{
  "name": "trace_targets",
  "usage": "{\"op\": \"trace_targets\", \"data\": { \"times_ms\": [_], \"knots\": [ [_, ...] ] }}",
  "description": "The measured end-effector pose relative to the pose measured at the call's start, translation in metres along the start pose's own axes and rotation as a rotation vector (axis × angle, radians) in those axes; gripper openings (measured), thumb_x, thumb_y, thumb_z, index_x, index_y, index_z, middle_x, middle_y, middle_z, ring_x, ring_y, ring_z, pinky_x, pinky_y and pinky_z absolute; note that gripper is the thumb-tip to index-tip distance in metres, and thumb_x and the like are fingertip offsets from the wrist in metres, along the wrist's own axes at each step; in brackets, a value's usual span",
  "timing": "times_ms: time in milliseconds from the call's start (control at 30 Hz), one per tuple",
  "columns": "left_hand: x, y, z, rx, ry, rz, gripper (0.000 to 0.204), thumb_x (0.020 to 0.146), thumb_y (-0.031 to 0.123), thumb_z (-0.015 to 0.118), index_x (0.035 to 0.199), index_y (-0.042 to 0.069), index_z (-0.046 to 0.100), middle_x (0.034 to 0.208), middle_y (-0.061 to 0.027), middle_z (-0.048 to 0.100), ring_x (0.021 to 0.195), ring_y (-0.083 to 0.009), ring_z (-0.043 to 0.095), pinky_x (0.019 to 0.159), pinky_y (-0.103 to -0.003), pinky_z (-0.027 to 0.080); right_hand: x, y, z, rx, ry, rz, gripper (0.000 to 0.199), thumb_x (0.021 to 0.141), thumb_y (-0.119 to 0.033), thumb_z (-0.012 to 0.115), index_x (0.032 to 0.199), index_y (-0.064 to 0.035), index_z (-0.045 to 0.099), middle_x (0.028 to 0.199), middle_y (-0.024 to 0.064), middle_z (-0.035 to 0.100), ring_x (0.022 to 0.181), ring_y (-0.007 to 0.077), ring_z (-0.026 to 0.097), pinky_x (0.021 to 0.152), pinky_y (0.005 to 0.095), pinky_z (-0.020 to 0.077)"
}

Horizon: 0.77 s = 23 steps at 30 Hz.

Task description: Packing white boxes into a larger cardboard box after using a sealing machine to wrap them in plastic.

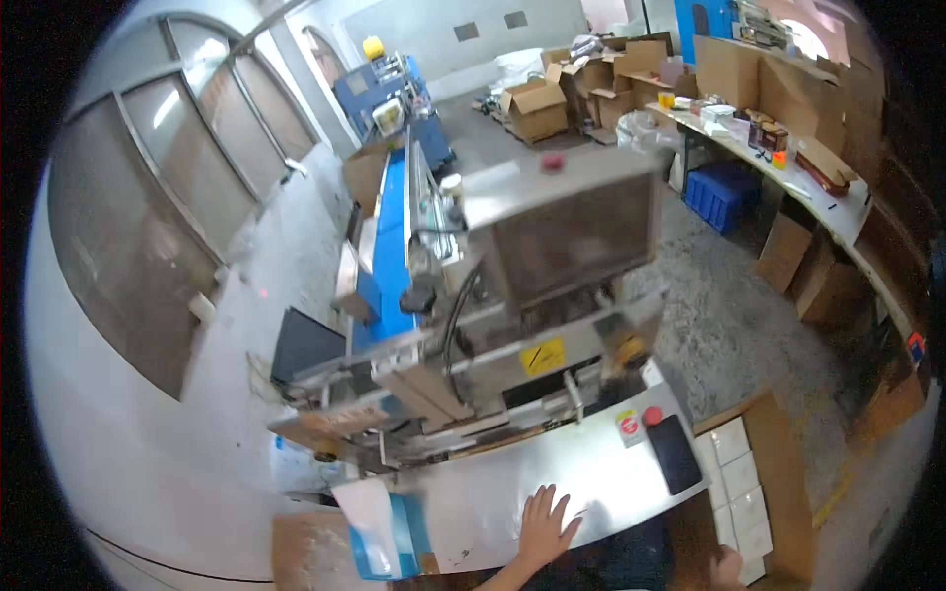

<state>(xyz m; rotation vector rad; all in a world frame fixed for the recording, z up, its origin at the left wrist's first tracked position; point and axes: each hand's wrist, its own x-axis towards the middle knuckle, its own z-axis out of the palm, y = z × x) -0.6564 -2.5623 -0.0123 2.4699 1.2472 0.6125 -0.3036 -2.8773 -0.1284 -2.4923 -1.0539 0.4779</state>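
Observation:
My left hand (pixel 545 524) lies over the bright metal worktop (pixel 473 502) of a machine, fingers spread and nothing in it. At the lower edge, my right hand (pixel 727 567) is beside several white boxes (pixel 737 483) packed in an open cardboard carton (pixel 788 492). Only part of this hand shows and its fingers are not clear. A black phone-like slab (pixel 676 455) rests at the worktop's right end, by a red button (pixel 652 416). Toward the left end is a white and light-blue package (pixel 384 532).
The machine (pixel 512 345) with a dark screen (pixel 576 241) stands directly ahead. A blue conveyor belt (pixel 394 236) runs away behind it. On the right, a long table (pixel 788 177) bears small items, with a blue crate (pixel 722 195) beneath. Cardboard boxes (pixel 537 108) are piled at the back.

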Motion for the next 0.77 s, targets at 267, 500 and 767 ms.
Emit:
{"op": "trace_targets", "data": {
  "times_ms": [267,500,767],
  "knots": [
    [-0.109,0.126,-0.061,0.002,-0.54,-0.627,0.06,0.093,0.042,0.065,0.133,-0.001,0.057,0.12,-0.0251,0.065,0.111,-0.0396,0.062,0.095,-0.046,0.05,0.009,0.018,-0.015,0.196,-0.4,0.073,0.038,0.079,-0.031,0.061,0.105,-0.0054,0.071,0.095,0.0258,0.071,0.093,0.046,0.068,0.082,0.0525,0.0541],
    [-0.207,0.232,-0.095,-0.29,-0.65,-0.818,0.056,0.089,0.043,0.066,0.12,-0.004,0.066,0.116,-0.0284,0.068,0.11,-0.037,0.066,0.093,-0.044,0.053,-0.04,0.116,-0.027,0.072,-0.605,-0.221,0.037,0.073,-0.03,0.067,0.1,-0.0063,0.075,0.098,0.021,0.073,0.092,0.0401,0.07,0.083,0.0471,0.0563],
    [-0.396,0.271,-0.037,-0.438,-0.527,-0.98,0.066,0.092,0.056,0.061,0.141,0.013,0.056,0.135,-0.0243,0.06,0.126,-0.0333,0.059,0.108,-0.04,0.044,-0.116,0.101,-0.155,0.208,-0.511,-0.242,0.024,0.083,-0.032,0.076,0.084,-0.0077,0.074,0.081,0.0121,0.075,0.074,0.0251,0.072,0.071,0.0376,0.0568]
  ]
}}
